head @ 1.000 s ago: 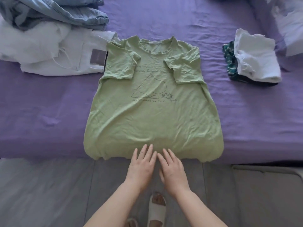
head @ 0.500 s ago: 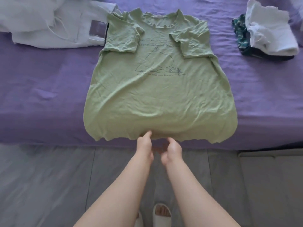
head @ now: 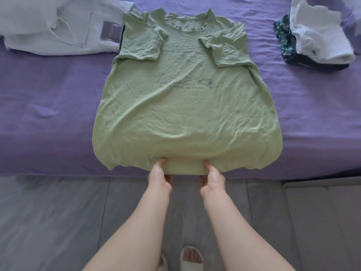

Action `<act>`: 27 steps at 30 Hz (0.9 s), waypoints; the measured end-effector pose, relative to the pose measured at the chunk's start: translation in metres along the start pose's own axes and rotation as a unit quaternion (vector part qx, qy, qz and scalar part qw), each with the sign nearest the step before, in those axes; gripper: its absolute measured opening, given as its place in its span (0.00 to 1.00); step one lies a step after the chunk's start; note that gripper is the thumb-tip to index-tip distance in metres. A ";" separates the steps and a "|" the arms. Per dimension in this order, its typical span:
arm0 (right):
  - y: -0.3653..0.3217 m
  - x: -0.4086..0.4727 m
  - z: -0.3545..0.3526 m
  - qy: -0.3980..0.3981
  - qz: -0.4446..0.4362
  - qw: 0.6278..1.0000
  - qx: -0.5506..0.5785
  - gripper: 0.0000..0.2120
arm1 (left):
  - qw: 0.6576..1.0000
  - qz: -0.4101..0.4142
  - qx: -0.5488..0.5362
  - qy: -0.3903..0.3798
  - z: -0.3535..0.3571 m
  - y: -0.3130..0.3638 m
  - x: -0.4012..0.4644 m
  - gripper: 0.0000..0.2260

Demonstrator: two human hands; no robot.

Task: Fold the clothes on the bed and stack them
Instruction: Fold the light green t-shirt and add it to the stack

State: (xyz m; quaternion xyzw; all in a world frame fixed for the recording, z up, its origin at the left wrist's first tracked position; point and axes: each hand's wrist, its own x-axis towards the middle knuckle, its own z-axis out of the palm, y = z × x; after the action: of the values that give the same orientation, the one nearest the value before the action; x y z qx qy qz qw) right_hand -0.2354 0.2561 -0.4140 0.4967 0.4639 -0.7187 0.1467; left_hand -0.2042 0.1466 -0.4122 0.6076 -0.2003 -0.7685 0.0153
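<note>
The green T-shirt [head: 181,114] lies face up in the middle of the purple bed [head: 48,106], collar at 12 o'clock, hem at 6 o'clock hanging over the bed's near edge, both short sleeves folded inward across the chest. The left hand [head: 159,176] and right hand [head: 213,178] sit a little apart at the middle of the hem, each pinching the fabric with the thumb on top and the fingers curled underneath; the strip of hem between them is drawn taut. Both forearms reach straight forward from the bottom of the view.

The line drawing on the chest carries handwriting; the lower line reads "And … making new friends", and the upper lines are too creased to read.

At 10 o'clock lies a white garment [head: 58,28] with a grey patch label whose writing cannot be made out. At 2 o'clock a folded white piece [head: 320,36] rests on a dark patterned one [head: 283,38]. White slippers [head: 190,259] stand on the grey floor [head: 48,222] at 6 o'clock.
</note>
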 end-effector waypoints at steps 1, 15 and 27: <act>-0.001 -0.004 -0.003 0.015 0.001 1.000 -0.001 0.21 | 1.000 0.002 0.002 0.023 -0.001 -0.001 -0.003 0.16; -0.088 -0.060 0.038 -0.087 -0.371 0.766 -0.518 0.25 | 0.785 0.352 0.506 0.062 0.060 0.065 -0.080 0.29; -0.102 -0.012 0.060 -0.157 -0.518 0.255 -0.801 0.29 | 0.262 0.459 0.848 -0.043 0.068 0.085 -0.024 0.21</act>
State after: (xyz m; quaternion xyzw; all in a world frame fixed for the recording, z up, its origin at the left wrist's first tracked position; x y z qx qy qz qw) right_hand -0.3334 0.2578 -0.3458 -0.3439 0.9285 0.0345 0.1354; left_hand -0.2806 0.0941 -0.3498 0.0474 -0.9835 -0.0501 -0.1670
